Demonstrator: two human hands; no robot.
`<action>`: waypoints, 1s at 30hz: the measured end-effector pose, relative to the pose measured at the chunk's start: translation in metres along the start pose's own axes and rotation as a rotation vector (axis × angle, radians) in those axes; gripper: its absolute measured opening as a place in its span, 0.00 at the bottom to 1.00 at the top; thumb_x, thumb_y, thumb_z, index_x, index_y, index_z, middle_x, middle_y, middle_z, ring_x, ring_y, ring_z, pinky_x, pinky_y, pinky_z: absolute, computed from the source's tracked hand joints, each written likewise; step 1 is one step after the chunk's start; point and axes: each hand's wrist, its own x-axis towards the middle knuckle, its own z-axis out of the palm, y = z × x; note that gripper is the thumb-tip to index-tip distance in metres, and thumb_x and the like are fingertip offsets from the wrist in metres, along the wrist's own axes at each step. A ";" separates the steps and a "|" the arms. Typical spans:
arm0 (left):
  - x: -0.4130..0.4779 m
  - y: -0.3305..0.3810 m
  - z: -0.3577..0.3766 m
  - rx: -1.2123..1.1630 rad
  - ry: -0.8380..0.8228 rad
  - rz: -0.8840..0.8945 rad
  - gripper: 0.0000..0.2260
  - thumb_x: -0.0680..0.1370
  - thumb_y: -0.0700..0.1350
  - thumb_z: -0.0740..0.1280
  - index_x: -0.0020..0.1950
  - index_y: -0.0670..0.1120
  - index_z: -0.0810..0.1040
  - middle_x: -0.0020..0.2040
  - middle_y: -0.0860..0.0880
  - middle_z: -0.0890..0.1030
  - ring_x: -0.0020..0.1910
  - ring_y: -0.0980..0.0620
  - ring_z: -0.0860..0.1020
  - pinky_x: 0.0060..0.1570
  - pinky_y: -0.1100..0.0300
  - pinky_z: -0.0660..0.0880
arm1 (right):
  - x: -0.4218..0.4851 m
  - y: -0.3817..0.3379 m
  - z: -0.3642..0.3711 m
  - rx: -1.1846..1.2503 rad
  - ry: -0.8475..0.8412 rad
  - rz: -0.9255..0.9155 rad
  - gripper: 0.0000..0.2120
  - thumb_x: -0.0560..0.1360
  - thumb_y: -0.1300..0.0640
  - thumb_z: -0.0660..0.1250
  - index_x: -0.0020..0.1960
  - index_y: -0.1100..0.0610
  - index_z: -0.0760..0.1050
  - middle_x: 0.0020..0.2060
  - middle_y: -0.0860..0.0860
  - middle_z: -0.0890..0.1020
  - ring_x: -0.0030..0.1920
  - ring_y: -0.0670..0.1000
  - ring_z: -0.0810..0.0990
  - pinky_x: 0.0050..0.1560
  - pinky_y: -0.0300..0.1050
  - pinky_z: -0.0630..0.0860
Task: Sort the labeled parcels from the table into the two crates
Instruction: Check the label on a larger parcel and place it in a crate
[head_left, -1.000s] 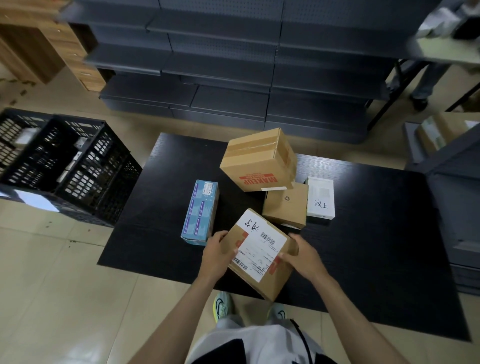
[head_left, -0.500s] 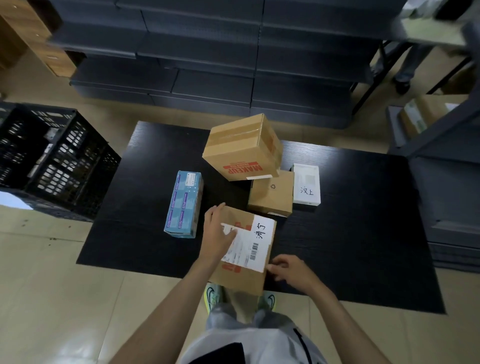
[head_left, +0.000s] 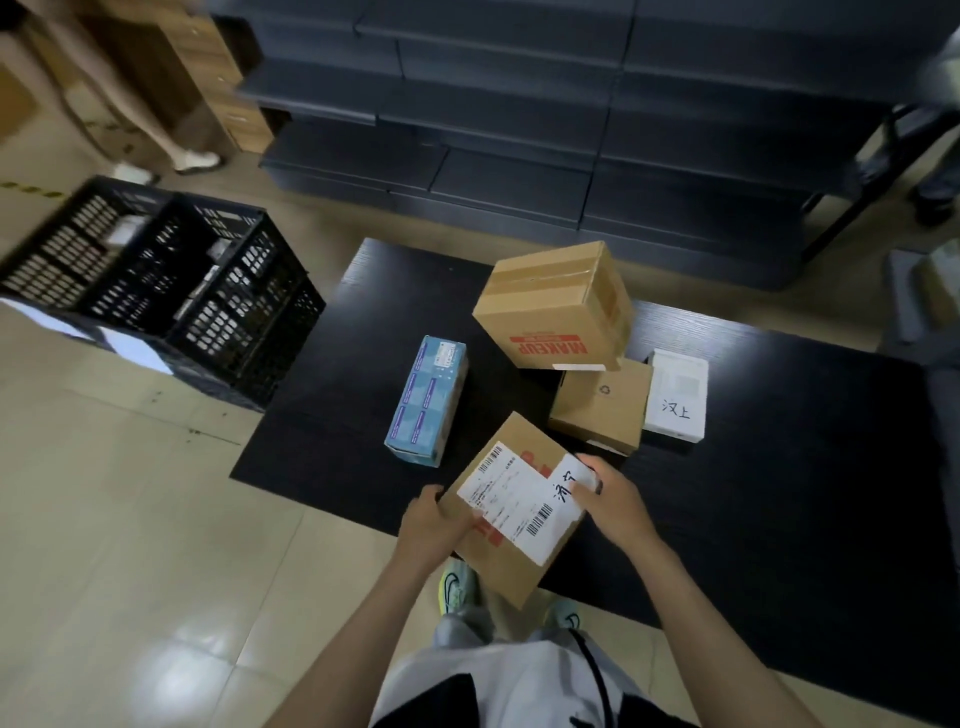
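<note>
While half a second ago the parcel (head_left: 519, 512) lay roughly square to the near edge of the tabletop (head_left: 779, 467), it now sits cornerwise, turned clockwise. Its handwritten tag (head_left: 567, 482) has swung from the far side round to the right. The grip has changed too. The left hand (head_left: 436, 527), then flat on top, now clasps the near-left edge, and the right hand (head_left: 615, 499) has come up from the near corner to grasp the far-right corner by the tag. Both hands are closed on it. I judge the tag has been read and the carry to a crate is about to start.

With the shipping label (head_left: 498, 483) facing up, one corner points far toward the small brown box (head_left: 602, 405). The opposite corner hangs past the tabletop's near edge. The top face looks nearly square, so its own long axis is unclear; the label's runs far-left to near-right. Whether the parcel is still resting on the tabletop, I cannot tell.

Just left stands the blue carton (head_left: 428, 400). Farther off, the MAKEUP box (head_left: 556, 306) sits partly on the small brown box, with the white box (head_left: 678, 395) beside it. The black crates (head_left: 249, 312) wait on the floor at the far left, well apart.
</note>
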 end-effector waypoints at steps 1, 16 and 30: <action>0.000 0.004 0.000 0.008 0.041 0.041 0.34 0.76 0.57 0.76 0.77 0.49 0.67 0.71 0.45 0.72 0.59 0.51 0.75 0.59 0.51 0.80 | -0.001 0.001 -0.001 0.002 0.005 0.002 0.19 0.80 0.58 0.67 0.71 0.50 0.74 0.60 0.48 0.82 0.62 0.51 0.81 0.62 0.54 0.79; 0.001 0.020 0.027 -0.198 0.021 0.278 0.45 0.77 0.50 0.78 0.86 0.52 0.53 0.78 0.51 0.71 0.74 0.49 0.72 0.71 0.51 0.73 | -0.044 0.045 -0.034 0.097 -0.100 0.106 0.44 0.78 0.58 0.74 0.83 0.39 0.51 0.64 0.42 0.75 0.63 0.49 0.80 0.60 0.50 0.80; -0.006 0.028 0.009 -0.260 -0.025 0.321 0.40 0.76 0.56 0.77 0.82 0.54 0.61 0.70 0.57 0.76 0.65 0.58 0.76 0.61 0.62 0.76 | -0.043 0.022 -0.037 0.161 -0.123 -0.076 0.53 0.70 0.52 0.82 0.81 0.31 0.51 0.75 0.36 0.71 0.75 0.46 0.70 0.74 0.59 0.71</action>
